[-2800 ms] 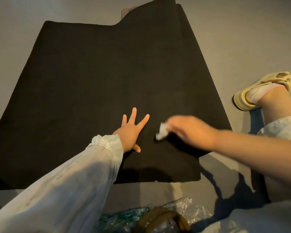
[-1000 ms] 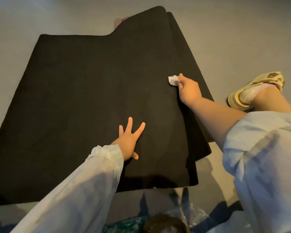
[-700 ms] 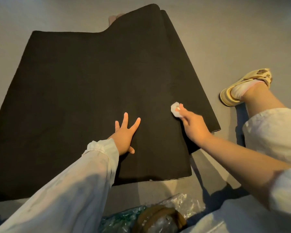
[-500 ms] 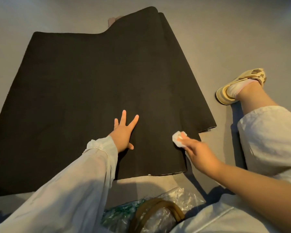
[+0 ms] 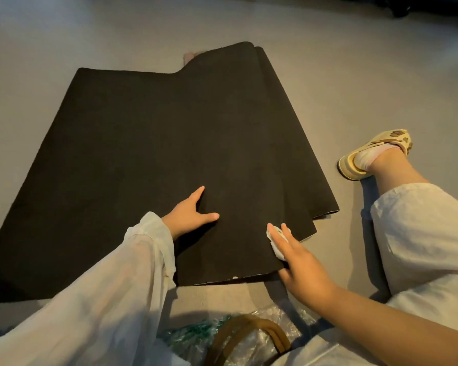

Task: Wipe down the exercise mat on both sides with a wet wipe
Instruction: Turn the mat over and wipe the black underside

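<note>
L hand [image 5: 187, 216] flat on mat [image 5: 148, 154]; R hand [image 5: 300, 262] flat, pressing wipe [image 5: 275, 240].

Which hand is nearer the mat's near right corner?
Right. The right hand presses the wet wipe flat on the mat just beside that corner. The left hand rests on the mat farther toward its middle.

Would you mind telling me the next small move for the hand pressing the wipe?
Probably sweep the right hand away along the black mat: the wet wipe sits at the near edge, and the left hand braces the mat.
</note>
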### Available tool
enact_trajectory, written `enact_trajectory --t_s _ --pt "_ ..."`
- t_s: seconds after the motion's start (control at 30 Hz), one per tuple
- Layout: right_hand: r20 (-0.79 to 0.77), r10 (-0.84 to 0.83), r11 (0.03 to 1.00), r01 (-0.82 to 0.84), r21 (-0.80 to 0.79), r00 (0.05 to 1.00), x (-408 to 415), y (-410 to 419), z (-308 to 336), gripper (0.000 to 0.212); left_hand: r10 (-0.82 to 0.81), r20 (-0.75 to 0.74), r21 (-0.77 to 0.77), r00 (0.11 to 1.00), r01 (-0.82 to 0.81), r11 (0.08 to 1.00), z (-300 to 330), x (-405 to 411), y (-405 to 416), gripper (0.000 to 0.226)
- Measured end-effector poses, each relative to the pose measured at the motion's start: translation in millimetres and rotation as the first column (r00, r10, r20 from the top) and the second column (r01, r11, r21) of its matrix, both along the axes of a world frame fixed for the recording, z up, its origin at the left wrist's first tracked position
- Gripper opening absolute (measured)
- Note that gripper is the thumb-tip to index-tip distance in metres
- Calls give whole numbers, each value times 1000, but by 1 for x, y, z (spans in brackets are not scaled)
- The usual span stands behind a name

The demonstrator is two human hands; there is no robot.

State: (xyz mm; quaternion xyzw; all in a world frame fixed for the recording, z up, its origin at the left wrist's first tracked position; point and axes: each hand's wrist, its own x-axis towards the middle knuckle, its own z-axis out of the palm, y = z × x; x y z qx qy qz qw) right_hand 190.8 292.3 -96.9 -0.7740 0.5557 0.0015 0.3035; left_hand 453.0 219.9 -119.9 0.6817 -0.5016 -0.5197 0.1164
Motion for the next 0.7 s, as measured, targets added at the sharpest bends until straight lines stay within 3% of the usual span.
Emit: enact_trajectory --t_s 0.13,0.33,0.5,0.6,0.7 --pt "226 7 1000 -11 16 974 29 -4 12 80 301 -229 138 926 -275 951 13 8 -4 76" --pt "312 200 979 -204 -21 929 88 -19 27 82 377 -437 283 817 -272 920 54 26 -24 59" --pt "273 361 922 -384 37 892 120 -25 28 79 234 -340 134 911 -199 971 75 48 -28 29" --pt "255 405 898 -435 70 878 128 -24 28 77 270 -268 94 925 -254 963 72 66 -22 21" --pt "213 486 858 -510 70 848 142 -26 31 60 411 -113 16 905 -412 911 60 91 -15 17"
